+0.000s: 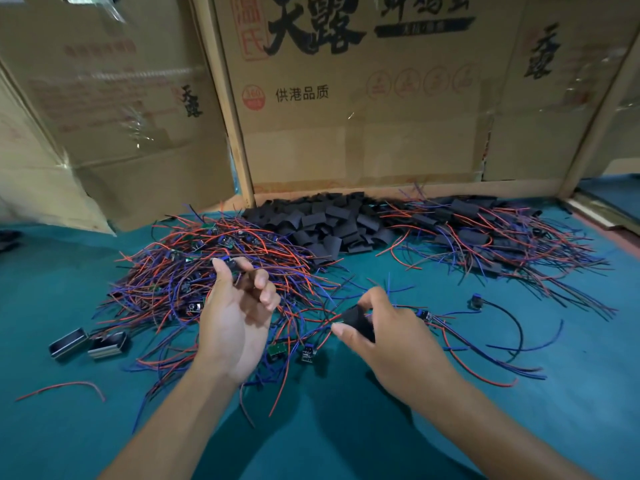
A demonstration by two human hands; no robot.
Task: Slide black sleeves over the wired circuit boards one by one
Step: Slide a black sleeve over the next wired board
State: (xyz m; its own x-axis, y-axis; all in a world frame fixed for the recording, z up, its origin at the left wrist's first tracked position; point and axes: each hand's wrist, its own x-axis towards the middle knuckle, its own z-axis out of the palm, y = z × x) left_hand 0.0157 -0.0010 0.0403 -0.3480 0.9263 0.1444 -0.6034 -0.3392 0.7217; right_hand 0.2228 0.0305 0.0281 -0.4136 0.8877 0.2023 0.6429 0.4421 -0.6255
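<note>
The right hand (388,327), just right of the frame's centre, pinches a flat black sleeve of soft tubing (358,322) between thumb and curled fingers. The sleeve's long axis runs from upper left to lower right, its free end pointing left toward the other hand.

The left hand (235,317), at centre left, is turned palm-up with fingers loosely curled. Something small and dark sits at its fingertips near the wires, but blur hides whether it holds a board.

Behind the left hand spreads the tangled heap of red and blue wired circuit boards (207,271). The nearest loose boards, a small green one (277,349) among them, lie on the teal cloth table (571,427) between the two hands and closer to the left.

Further back, at upper centre, is the pile of spare black sleeves (322,220). To its right lies the heap of boards already sleeved (485,233).

Judging from this, the next move likely means bringing a board's end across to the sleeve's left opening.
</note>
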